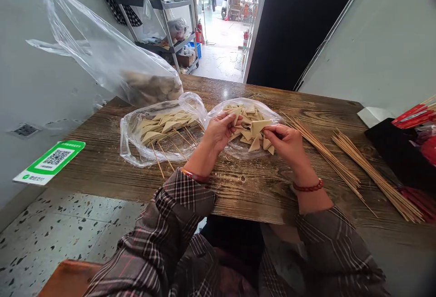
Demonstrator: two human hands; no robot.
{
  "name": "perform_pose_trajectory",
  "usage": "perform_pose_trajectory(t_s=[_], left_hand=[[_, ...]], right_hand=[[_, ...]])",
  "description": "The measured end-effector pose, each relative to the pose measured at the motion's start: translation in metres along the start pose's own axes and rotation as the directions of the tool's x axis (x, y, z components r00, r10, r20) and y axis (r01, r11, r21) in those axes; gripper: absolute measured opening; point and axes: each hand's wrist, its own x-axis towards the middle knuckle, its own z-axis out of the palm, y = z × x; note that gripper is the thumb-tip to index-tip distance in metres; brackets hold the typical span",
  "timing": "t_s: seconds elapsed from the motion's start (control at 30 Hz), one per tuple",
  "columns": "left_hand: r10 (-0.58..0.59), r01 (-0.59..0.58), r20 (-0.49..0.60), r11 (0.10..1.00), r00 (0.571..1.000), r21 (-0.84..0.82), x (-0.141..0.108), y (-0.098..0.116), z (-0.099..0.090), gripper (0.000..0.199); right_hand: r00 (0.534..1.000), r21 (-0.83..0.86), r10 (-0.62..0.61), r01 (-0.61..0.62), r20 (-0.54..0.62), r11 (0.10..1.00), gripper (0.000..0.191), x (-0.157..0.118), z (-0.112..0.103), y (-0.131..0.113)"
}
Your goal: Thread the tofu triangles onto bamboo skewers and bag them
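Observation:
My left hand (221,129) pinches a pale triangular piece (237,114) above an open plastic bag (269,108) of loose triangular pieces. Just to the right, my right hand (284,140) holds another triangle (259,126) by its edge between thumb and fingers. The two held pieces are apart. In a second clear bag (131,149) on the left lie rows of skewered triangles (168,126), their thin sticks (159,160) pointing toward me. Two bundles of bamboo sticks, one nearer (323,154) and one farther right (374,174), rest on the wooden table (238,197).
A large plastic bag (146,79) with blurry brownish contents stands at the back left. A green QR card (52,160) lies at the left edge. A black box (391,151) with red packets sits at the right. Beyond the table are a shelf cart (170,47) and a doorway.

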Motion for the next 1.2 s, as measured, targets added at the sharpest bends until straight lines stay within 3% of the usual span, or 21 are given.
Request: perform_pose_trajectory(t_s=[0.13,0.4,1.2], left_hand=[[-0.013,0.013,-0.015,1.000,1.000,-0.025,-0.0005,0.0027,0.0006,0.015],[-0.056,0.055,-0.008,0.996,0.998,-0.077,-0.0013,0.0029,0.0032,0.010],[-0.113,0.115,0.018,0.981,0.993,-0.154,-0.0042,0.0046,0.0066,0.014]], right_hand=[[0.999,-0.022,-0.037,0.037,0.026,0.999,0.018,-0.0014,0.0012,-0.0015],[0.997,-0.082,-0.081,0.082,0.020,0.993,0.020,-0.0010,0.0006,-0.0002],[0.997,-0.109,-0.076,0.078,0.022,0.991,0.021,-0.0021,-0.0005,-0.0044]])
